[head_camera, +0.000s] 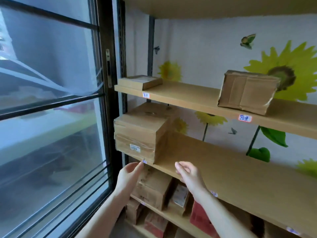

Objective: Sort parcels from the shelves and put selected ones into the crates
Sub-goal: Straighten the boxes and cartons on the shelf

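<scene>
Little of the sorting looks done: parcels sit on every shelf level, and no crate is in view. Both hands are empty, the left hand (127, 176) and the right hand (187, 175) raised with fingers loosely spread at the front edge of the middle shelf (223, 169), low in the centre of the frame. The likeliest pick, the large taped box (139, 133), stands at that shelf's left end, its front face about level with the edge. Bare board to its right leaves room to slide it out. The window frame (107, 100) crowds its left side, and the upper shelf (188, 98) sits close above it.
</scene>
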